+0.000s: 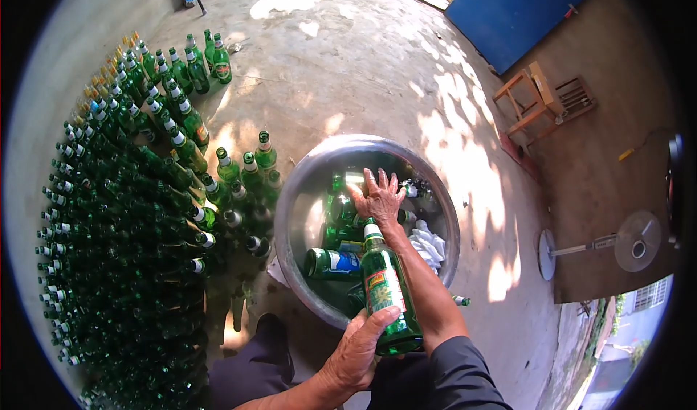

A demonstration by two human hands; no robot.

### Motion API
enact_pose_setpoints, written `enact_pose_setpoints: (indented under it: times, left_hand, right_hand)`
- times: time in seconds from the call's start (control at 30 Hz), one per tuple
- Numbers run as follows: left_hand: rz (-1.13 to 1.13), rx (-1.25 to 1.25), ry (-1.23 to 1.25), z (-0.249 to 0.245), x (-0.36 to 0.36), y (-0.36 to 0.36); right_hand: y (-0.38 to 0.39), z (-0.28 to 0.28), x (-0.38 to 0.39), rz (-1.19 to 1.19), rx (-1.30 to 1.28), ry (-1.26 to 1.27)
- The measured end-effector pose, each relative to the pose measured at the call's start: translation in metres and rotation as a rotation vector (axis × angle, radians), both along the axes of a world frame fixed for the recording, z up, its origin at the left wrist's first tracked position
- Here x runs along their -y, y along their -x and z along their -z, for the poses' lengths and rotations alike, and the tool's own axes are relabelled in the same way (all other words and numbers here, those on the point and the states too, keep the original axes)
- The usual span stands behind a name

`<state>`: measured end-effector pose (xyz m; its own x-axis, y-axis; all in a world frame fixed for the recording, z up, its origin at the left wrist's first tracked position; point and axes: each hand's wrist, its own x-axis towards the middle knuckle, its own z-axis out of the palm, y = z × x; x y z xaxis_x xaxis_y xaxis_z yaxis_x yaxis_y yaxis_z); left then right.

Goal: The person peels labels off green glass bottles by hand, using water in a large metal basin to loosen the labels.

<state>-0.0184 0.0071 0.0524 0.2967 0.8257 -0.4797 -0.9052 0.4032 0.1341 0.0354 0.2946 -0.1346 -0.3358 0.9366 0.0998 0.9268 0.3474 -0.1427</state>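
Note:
My left hand [361, 343] is wrapped around the lower part of a green glass beer bottle [385, 287] with a red and white label and a white band at its neck. The bottle is tilted, its neck pointing away from me. My right hand [380, 201] reaches past it over a large metal basin [292, 271], wet, with fingers spread and nothing in them. In the basin's water lie several green bottles, one with a blue label [340, 261]. A white cloth [428, 247] rests at the basin's right side, beside my right forearm.
Many green bottles [131, 214] stand packed on the floor to my left, some close to the basin. A bottle neck [461, 301] shows right of the basin. A fan [639, 244], a wooden stool [534, 98] and a blue door [508, 18] are farther off.

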Motion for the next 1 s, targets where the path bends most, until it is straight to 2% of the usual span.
enact_pose_setpoints:
  times: [0.2, 0.27, 0.6, 1.0]
  left_hand:
    - [0.004, -0.05, 0.021, -0.005, 0.001, 0.0]
    - [-0.01, -0.052, 0.027, -0.004, 0.0, 0.001]
    - [-0.004, -0.047, 0.009, -0.002, 0.0, 0.003]
    - [-0.017, -0.046, 0.014, -0.002, -0.001, 0.0]
  right_hand:
    - [0.002, -0.012, 0.0, 0.008, 0.031, 0.082]
    - [-0.001, -0.005, 0.001, -0.044, 0.037, -0.031]
    - [-0.005, 0.015, -0.002, -0.059, 0.013, -0.154]
    - [-0.002, 0.006, 0.0, -0.031, -0.03, -0.028]
